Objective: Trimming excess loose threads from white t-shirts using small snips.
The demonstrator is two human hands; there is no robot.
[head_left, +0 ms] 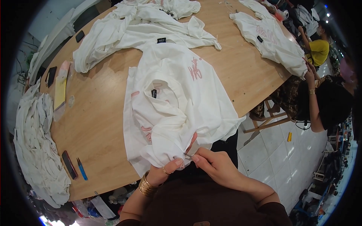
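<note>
A white long-sleeved shirt point(166, 130) with pink print lies bunched at the table's near edge. My left hand point(160, 175), with bracelets at the wrist, pinches a fold of this shirt between thumb and fingers. Close beside it, my right hand point(217, 165) is closed around a small thin metal tool point(188, 154), its tip at the cloth by my left thumb. Most of the tool is hidden in my fingers, so its exact kind does not show. Under the bunched shirt, another white shirt point(215, 94) with pink lettering is spread flat.
White garments point(113, 37) cover the far side of the round wooden table point(94, 109); a pile of them point(34, 143) hangs at the left edge. A phone point(69, 164) and blue tweezers point(82, 169) lie near left. At right, a seated person point(328, 100) handles a white shirt point(267, 41).
</note>
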